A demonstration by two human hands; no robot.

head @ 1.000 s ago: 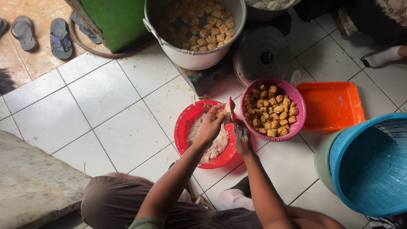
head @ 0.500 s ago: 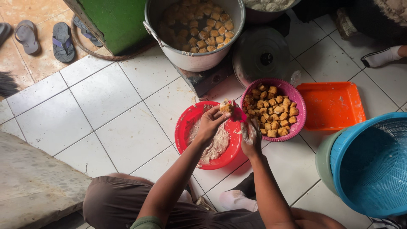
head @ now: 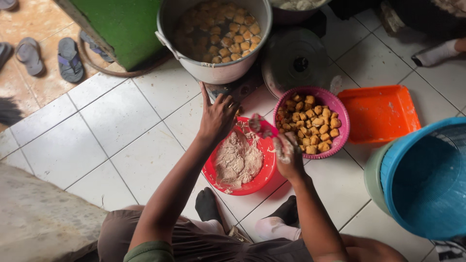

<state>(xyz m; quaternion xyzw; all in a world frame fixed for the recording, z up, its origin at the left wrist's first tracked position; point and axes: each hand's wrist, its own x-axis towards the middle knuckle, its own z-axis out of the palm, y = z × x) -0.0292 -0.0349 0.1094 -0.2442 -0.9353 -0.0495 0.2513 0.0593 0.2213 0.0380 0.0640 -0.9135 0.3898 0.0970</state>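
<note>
Stuffing partly done: left hand fingers spread, empty, over far rim of red bowl of paste on floor; right hand fingers pinch a small knife at pink basket of tofu puffs, many left; big pot holds more.

Left hand over red bowl, right hand perhaps holding spoon
</note>
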